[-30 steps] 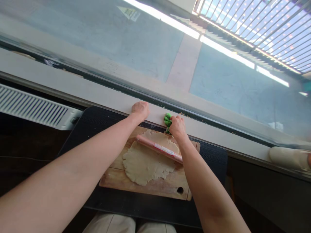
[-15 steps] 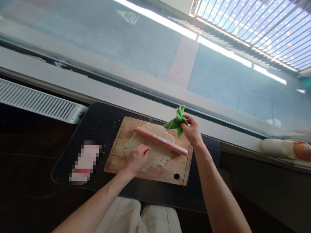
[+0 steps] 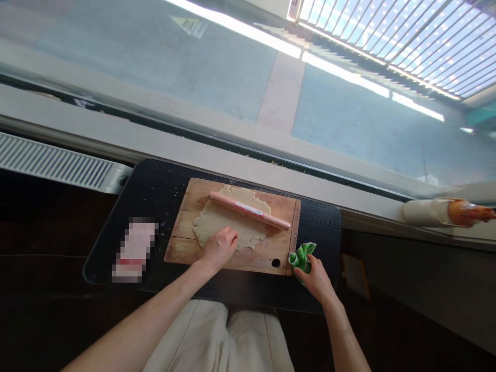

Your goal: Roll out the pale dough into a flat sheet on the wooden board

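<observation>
A flattened sheet of pale dough (image 3: 217, 222) with ragged edges lies on a wooden cutting board (image 3: 180, 248). Across its upper part rests a pink rolling pin (image 3: 225, 201) with a printed label, slanting down to the right. My left hand (image 3: 221, 245) is over the lower part of the dough, fingers curled together; whatever they may hold is hidden. At the board's lower right corner, my right hand (image 3: 315, 276) grips a crumpled green cloth (image 3: 302, 257) between thumb and fingers, close above the black table (image 3: 248, 289).
On the table's left lies a pixelated pinkish object (image 3: 135, 248). A windowsill (image 3: 232, 168) with crumbs runs behind the table, below a large window. A white radiator (image 3: 58, 163) is at left, and a white and orange bottle-like object (image 3: 430, 212) lies on the sill at right.
My right hand has carried the green cloth from above the board's upper right down to its lower right corner. The left hand stays over the dough. The view has shifted slightly.
</observation>
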A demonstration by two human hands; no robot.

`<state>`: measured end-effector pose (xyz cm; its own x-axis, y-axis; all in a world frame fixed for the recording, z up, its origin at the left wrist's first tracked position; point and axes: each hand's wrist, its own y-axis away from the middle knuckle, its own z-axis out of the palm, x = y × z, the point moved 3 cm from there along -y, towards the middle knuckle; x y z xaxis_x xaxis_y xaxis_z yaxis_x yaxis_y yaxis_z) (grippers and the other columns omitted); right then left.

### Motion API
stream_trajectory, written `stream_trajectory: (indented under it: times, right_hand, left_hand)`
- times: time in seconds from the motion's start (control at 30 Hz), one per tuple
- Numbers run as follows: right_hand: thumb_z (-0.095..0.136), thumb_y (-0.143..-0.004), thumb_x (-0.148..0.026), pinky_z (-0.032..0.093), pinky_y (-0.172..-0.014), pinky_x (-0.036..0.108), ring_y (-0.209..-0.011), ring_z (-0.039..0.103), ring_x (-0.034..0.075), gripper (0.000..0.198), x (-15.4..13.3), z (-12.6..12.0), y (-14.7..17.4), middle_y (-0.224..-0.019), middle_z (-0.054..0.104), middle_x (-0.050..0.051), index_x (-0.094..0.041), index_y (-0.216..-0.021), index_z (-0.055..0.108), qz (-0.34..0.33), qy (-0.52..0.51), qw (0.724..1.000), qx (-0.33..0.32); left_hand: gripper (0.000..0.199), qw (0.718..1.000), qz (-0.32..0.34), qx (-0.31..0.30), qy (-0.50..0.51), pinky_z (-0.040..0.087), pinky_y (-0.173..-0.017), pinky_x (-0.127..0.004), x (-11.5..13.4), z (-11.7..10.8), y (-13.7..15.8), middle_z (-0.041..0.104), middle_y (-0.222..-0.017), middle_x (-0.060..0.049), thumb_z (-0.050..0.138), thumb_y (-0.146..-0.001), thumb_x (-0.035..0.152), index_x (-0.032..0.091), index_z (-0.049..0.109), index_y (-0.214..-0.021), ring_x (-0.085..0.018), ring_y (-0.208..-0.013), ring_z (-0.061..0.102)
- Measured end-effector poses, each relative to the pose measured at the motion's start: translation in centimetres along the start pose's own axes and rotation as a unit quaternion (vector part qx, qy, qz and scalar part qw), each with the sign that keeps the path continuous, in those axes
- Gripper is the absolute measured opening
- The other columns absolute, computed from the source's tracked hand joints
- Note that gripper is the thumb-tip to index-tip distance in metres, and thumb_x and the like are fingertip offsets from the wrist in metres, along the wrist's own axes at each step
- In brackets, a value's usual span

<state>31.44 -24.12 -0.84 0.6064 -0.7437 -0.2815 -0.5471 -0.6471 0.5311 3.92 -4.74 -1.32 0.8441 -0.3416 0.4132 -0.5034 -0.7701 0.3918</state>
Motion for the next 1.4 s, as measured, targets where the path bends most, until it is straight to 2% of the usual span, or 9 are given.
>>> stream_trajectory:
  times: [0.07,0.2,0.43,0.63,0.87,0.97,1.07,1.23,1.4]
  right_hand:
    - [0.06,-0.073,-0.045,0.049,-0.076,0.038,-0.099,0.062,0.03,0.045,-1.3,-2.0,-0.3,-0.11,0.062,0.013,-0.022,-0.112,0.061,-0.022,0.052,0.998,0.004]
    - [0.047,-0.084,-0.03,0.046,-0.083,0.035,-0.102,0.058,0.024,0.035,-6.9,-5.9,-2.2,-0.114,0.06,0.009,-0.024,-0.116,0.058,-0.103,0.062,0.986,0.112]
    - [0.053,-0.077,-0.014,0.04,-0.093,0.034,-0.104,0.048,0.022,0.034,-17.1,-0.2,-6.7,-0.113,0.056,0.008,-0.022,-0.109,0.061,-0.303,0.088,0.948,0.047]
    - [0.052,-0.075,-0.009,0.041,-0.091,0.032,-0.1,0.047,0.02,0.033,-17.2,1.1,-6.3,-0.108,0.053,0.007,-0.021,-0.105,0.058,-0.33,0.072,0.941,0.035]
    - [0.053,-0.074,-0.011,0.04,-0.091,0.033,-0.099,0.047,0.021,0.03,-17.7,0.9,-4.5,-0.105,0.054,0.007,-0.021,-0.102,0.058,-0.392,0.087,0.916,0.011]
    - [0.055,-0.077,-0.019,0.04,-0.091,0.034,-0.098,0.049,0.021,0.026,-18.0,1.9,-4.1,-0.104,0.055,0.007,-0.021,-0.102,0.059,-0.374,0.056,0.925,0.021]
    - [0.051,-0.083,-0.029,0.037,-0.096,0.036,-0.108,0.047,0.022,0.034,-18.4,2.7,-5.3,-0.114,0.053,0.01,-0.018,-0.115,0.054,-0.286,-0.008,0.952,0.105]
    - [0.038,-0.09,-0.027,0.025,-0.107,0.043,-0.127,0.035,0.024,0.042,-19.5,3.3,-8.2,-0.133,0.045,0.014,-0.015,-0.131,0.044,-0.2,-0.002,0.961,0.192]
    - [0.04,-0.089,-0.024,0.022,-0.11,0.045,-0.134,0.029,0.025,0.047,-17.4,5.0,-4.6,-0.14,0.041,0.015,-0.016,-0.135,0.041,-0.234,0.027,0.959,0.155]
  left_hand:
    - [0.023,1.0,0.0,0.008,0.014,0.043,-0.07,-0.027,0.2,-0.3,0.0,0.067,-0.093,-0.005,0.041,-0.087,0.02,0.022,0.064,-0.093,-0.018,-0.083,0.063]
    - [0.023,0.999,-0.028,0.034,0.03,0.044,-0.069,-0.028,-0.7,-1.6,-0.3,0.069,-0.09,-0.004,0.047,-0.084,0.024,0.023,0.064,-0.1,-0.018,-0.08,0.064]
    - [0.021,0.998,-0.011,0.055,0.004,0.041,-0.062,-0.027,-1.7,-3.5,-1.4,0.067,-0.099,-0.003,0.047,-0.082,0.024,0.025,0.065,-0.092,-0.018,-0.079,0.063]
    - [0.017,0.996,-0.031,0.075,0.025,0.044,-0.066,-0.027,-2.5,-4.2,-0.9,0.067,-0.088,-0.002,0.049,-0.081,0.025,0.024,0.064,-0.088,-0.017,-0.078,0.061]
    - [0.027,0.97,0.019,0.243,0.005,0.042,-0.096,-0.035,-2.5,-6.5,-1.9,0.06,-0.107,-0.009,0.043,-0.087,0.027,0.02,0.063,-0.105,-0.022,-0.106,0.055]
    - [0.036,0.974,0.034,0.222,-0.024,0.032,-0.106,-0.043,-2.6,-4.5,-3.0,0.056,-0.124,-0.012,0.041,-0.089,0.031,0.018,0.059,-0.117,-0.026,-0.12,0.048]
    - [0.045,0.978,0.036,0.201,-0.048,0.015,-0.114,-0.05,-2.7,-2.5,-4.2,0.045,-0.142,-0.012,0.04,-0.089,0.035,0.02,0.051,-0.13,-0.028,-0.136,0.033]
    - [0.056,0.979,0.015,0.195,-0.064,0.007,-0.115,-0.051,-2.2,-2.5,-6.9,0.033,-0.151,-0.015,0.033,-0.091,0.036,0.012,0.037,-0.142,-0.027,-0.141,0.024]
    - [0.057,0.984,0.046,0.155,-0.075,0.012,-0.115,-0.05,-2.5,-0.7,-1.9,0.035,-0.15,-0.013,0.036,-0.091,0.035,0.015,0.035,-0.144,-0.027,-0.14,0.028]
